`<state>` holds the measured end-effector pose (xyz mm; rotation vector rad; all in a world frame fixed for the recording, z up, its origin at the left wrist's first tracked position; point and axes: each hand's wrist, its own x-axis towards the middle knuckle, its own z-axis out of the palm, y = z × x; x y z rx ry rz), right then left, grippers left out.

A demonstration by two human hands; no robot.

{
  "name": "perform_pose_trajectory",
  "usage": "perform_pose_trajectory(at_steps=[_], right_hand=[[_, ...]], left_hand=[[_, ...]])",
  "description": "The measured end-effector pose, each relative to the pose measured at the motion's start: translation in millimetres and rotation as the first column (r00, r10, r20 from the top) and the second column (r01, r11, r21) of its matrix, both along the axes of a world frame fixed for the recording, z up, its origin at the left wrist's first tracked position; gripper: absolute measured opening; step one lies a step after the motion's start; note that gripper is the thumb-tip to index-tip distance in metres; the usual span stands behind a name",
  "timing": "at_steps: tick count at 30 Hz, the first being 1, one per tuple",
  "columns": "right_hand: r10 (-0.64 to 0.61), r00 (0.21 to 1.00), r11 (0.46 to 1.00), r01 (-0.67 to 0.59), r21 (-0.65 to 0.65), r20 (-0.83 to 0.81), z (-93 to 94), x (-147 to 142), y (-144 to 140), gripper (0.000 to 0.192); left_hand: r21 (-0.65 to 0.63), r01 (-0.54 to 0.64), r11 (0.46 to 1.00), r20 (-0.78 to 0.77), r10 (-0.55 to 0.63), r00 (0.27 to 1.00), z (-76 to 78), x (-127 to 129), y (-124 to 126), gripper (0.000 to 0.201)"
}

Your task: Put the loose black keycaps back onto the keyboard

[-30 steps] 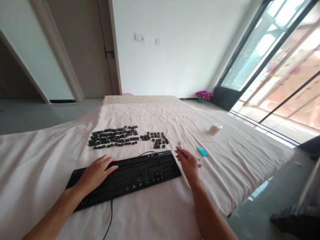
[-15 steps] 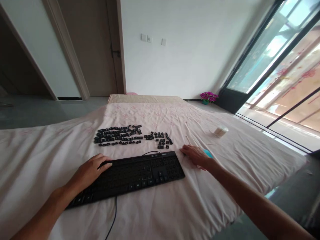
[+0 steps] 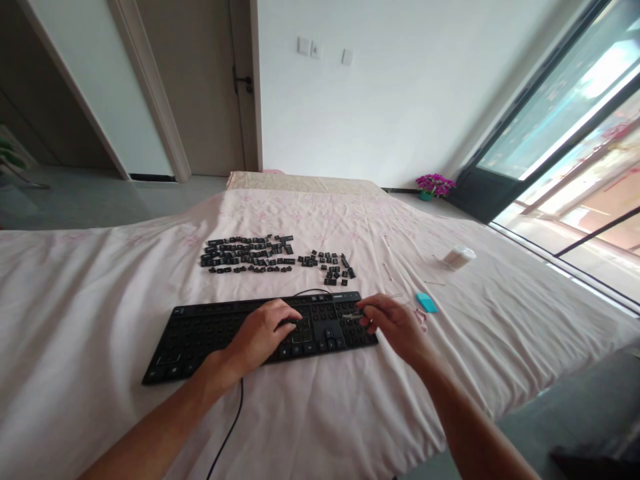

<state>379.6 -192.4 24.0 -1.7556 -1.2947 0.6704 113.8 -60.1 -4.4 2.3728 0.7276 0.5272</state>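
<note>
Keyboard point(image 3: 210, 328) lies on the bedsheet point(image 3: 310, 413), 7 o'clock from view centre. Left hand point(image 3: 261, 335) rests on it, fingers slightly spread; right hand point(image 3: 393, 321) pinches a slender tool point(image 3: 351, 317) above the keyboard's right end. Loose keycaps point(image 3: 250, 254) lie at 12 o'clock.

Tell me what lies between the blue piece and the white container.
In the head view, a thin stick lies on the pale pink sheet between the blue piece and the white container.
</note>
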Motion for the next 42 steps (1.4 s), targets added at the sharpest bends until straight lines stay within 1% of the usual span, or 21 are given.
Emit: perform_pose_trajectory(at_steps=[1, 3, 6, 8, 14, 18, 21, 25, 27, 29, 30, 32, 33, 34, 36, 38, 39, 40, 42], right_hand=[[0.027, 0.999, 1.000, -0.027, -0.013, -0.032, -2.6, -13, -3, 0.028], [0.076, 0.997, 0.997, -0.076, -0.002, -0.010, -5.9, -31, -6, 0.022], [0.164, 0.985, 0.985, -0.167, 0.043, 0.053, -5.2, -38, -7, 0.020], [0.216, 0.974, 0.975, -0.219, 0.047, 0.063, -2.9, -38, -6, 0.022], [0.305, 0.943, 0.951, -0.308, 0.001, 0.135, 5.0, -45, 3, 0.025], [0.398, 0.878, 0.912, -0.411, -0.007, 0.268, 10.9, -52, 12, 0.027], [0.433, 0.839, 0.892, -0.452, -0.020, 0.328, 14.7, -54, 19, 0.026], [0.451, 0.802, 0.883, -0.466, -0.063, 0.392, 16.7, -53, 23, 0.026], [0.442, 0.800, 0.884, -0.465, -0.047, 0.406, 11.5, -53, 23, 0.028], [0.399, 0.852, 0.898, -0.438, 0.043, 0.338, 0.1, -55, 23, 0.030], [0.361, 0.894, 0.910, -0.400, 0.112, 0.265, -7.3, -56, 24, 0.031], [0.257, 0.961, 0.930, -0.274, 0.247, 0.098, -22.6, -59, 25, 0.032], [0.219, 0.974, 0.930, -0.224, 0.292, 0.048, -29.2, -60, 25, 0.032], [0.204, 0.978, 0.925, -0.205, 0.318, 0.038, -34.3, -60, 26, 0.032], [0.221, 0.968, 0.908, -0.248, 0.338, 0.116, -39.8, -60, 26, 0.031], [0.256, 0.940, 0.895, -0.319, 0.311, 0.227, -40.0, -58, 24, 0.030], [0.267, 0.929, 0.894, -0.338, 0.294, 0.256, -39.0, -56, 23, 0.030], [0.281, 0.923, 0.894, -0.351, 0.277, 0.262, -37.6, -55, 21, 0.030], [0.332, 0.917, 0.892, -0.382, 0.241, 0.223, -34.4, -53, 20, 0.030]], left_hand=[[-0.010, 0.053, 0.999, 0.005, -0.052, 0.999, 0.6, 11, -5, 0.019], [-0.013, 0.130, 0.991, 0.001, -0.130, 0.992, -0.4, 27, -10, 0.021], [-0.007, 0.188, 0.982, -0.021, -0.188, 0.982, -5.5, 41, -11, 0.026], [0.003, 0.201, 0.980, -0.020, -0.201, 0.979, -9.3, 44, -10, 0.028], [0.025, 0.189, 0.982, -0.008, -0.189, 0.982, -15.3, 46, -8, 0.031], [0.066, 0.197, 0.978, -0.026, -0.195, 0.980, -17.2, 48, -8, 0.029], [0.097, 0.203, 0.974, -0.049, -0.199, 0.979, -18.5, 50, -9, 0.025], [0.131, 0.199, 0.971, -0.077, -0.191, 0.979, -19.3, 53, -12, 0.029], [0.139, 0.185, 0.973, -0.081, -0.175, 0.981, -19.3, 54, -13, 0.031], [0.129, 0.174, 0.976, -0.079, -0.165, 0.983, -19.2, 54, -14, 0.030], [0.120, 0.177, 0.977, -0.078, -0.168, 0.983, -19.2, 54, -14, 0.030], [0.106, 0.184, 0.977, -0.075, -0.177, 0.981, -19.7, 54, -15, 0.031], [0.104, 0.184, 0.977, -0.071, -0.177, 0.982, -20.1, 54, -15, 0.031], [0.105, 0.181, 0.978, -0.066, -0.174, 0.982, -20.8, 54, -15, 0.032], [0.108, 0.165, 0.980, -0.054, -0.160, 0.986, -22.7, 55, -15, 0.032], [0.096, 0.148, 0.984, -0.037, -0.145, 0.989, -24.7, 55, -16, 0.033], [0.088, 0.141, 0.986, -0.029, -0.139, 0.990, -25.5, 55, -16, 0.034], [0.081, 0.137, 0.987, -0.022, -0.135, 0.991, -26.2, 55, -16, 0.036], [0.077, 0.139, 0.987, -0.018, -0.138, 0.990, -26.8, 55, -15, 0.037]])
